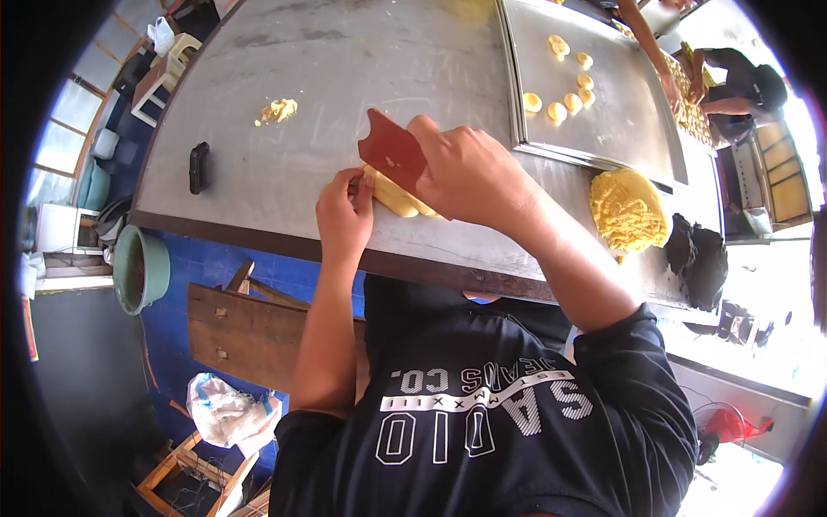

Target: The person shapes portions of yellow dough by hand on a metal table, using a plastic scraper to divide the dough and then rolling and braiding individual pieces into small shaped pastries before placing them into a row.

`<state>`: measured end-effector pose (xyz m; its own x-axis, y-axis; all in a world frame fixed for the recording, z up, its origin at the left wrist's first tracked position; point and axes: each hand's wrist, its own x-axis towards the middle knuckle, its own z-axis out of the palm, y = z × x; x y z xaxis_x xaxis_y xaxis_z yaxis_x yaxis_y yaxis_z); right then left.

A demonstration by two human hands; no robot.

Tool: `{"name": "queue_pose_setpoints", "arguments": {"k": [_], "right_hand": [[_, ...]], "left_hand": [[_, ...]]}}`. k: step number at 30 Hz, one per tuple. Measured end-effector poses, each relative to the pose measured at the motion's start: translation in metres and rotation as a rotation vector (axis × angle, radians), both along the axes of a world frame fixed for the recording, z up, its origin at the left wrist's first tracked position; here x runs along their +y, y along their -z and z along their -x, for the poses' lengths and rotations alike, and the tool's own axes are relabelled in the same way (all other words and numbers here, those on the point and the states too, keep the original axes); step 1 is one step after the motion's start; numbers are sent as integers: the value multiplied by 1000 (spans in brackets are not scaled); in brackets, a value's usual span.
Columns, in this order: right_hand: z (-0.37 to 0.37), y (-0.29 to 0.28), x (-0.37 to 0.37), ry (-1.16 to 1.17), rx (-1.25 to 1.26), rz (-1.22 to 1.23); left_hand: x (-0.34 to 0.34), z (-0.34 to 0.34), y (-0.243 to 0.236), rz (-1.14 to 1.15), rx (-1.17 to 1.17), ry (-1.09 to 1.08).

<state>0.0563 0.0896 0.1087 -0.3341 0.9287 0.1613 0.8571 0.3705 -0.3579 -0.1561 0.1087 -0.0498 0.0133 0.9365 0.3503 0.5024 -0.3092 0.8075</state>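
My right hand [469,172] grips a reddish-brown flat scraper [388,146], held over yellow dough strips [401,200] near the front edge of the steel table [233,172] and partly hiding them. My left hand [343,215] has its fingers curled against the left end of that dough, thumb beside it. A small crumbled heap of pale dough [279,110] lies further back on the left, and a black oblong object [198,168] rests left of my hands. A large yellow dough mass [629,211] sits to the right, beside a crumpled black bag [698,258].
A metal tray [603,138] with several dough rounds [558,47] lies at back right. A co-worker [741,90] reaches over more pieces there. A green basin [142,269] stands below the table's left side, with wooden boards [233,336] and a white sack [224,409] underneath.
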Motion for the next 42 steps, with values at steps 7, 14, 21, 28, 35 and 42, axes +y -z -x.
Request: {"name": "queue_pose_setpoints", "arguments": {"k": [7, 14, 21, 28, 35, 42], "right_hand": [[11, 4, -1, -63, -95, -4], [32, 47, -12, -104, -153, -247], [-8, 19, 9, -60, 69, 39], [-22, -10, -17, -26, 129, -85], [-33, 6, -2, -94, -183, -242], [-28, 39, 3, -132, -218, -160]], "left_hand": [[-3, -1, -9, 51, 7, 38], [-8, -5, -14, 42, 8, 36], [-7, 2, -9, 24, -6, 55], [-1, -5, 2, -347, 262, 39], [-3, -9, -12, 34, 54, 138], [-3, -7, -10, -21, 99, 124]]}}
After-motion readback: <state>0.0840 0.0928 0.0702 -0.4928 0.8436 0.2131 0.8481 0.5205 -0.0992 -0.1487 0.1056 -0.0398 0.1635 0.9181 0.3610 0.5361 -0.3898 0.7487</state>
